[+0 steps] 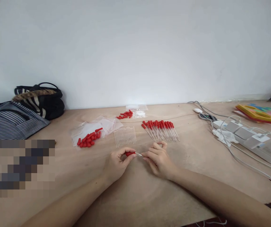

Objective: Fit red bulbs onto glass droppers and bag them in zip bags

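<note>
Head view | our left hand [119,161] pinches a red bulb [130,154] with a clear tube [138,154] projecting, over the worktop [130,201] | our right hand [157,159] meets the tip; we cannot tell its grip | capped tubes [157,124] lie rowed; bare tubes [125,136] and loose bulbs [88,138] await pairing.

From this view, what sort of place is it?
Probably a makeshift indoor workspace, exact room unclear: a wood-toned table against a plain wall, a power strip and a row of red-bulbed tubes.
</note>
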Demonstrator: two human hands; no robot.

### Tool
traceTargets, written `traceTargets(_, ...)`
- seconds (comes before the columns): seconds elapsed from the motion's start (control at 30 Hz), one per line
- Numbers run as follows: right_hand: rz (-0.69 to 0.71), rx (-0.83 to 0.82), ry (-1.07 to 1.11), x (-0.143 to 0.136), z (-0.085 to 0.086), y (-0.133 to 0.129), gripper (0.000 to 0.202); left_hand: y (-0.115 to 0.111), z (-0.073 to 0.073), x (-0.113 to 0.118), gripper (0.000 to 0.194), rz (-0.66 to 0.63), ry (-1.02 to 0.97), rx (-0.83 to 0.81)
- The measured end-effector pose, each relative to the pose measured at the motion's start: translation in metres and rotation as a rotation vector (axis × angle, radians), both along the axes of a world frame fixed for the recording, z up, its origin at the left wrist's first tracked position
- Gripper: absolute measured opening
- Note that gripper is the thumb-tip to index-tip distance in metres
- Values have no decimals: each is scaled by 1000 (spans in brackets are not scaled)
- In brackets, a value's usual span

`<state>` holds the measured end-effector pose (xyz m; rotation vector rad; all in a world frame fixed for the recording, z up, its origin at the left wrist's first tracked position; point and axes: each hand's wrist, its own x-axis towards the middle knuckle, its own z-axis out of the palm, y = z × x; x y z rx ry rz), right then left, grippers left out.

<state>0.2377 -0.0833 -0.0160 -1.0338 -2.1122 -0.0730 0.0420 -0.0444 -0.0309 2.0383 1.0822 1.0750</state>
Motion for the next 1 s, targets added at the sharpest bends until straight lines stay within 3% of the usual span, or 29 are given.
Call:
traceTargets(0.37,76,227,-156,11,3,10,20,-2,4,2,12,-113,24,75)
traceTargets(0.87,53,160,-106,-2,1,10,20,-5,9,7,11,-152,-1,29)
traceTargets(1.0,-18,76,-102,3,5,12,17,-1,4,2,25,-107,23,-69)
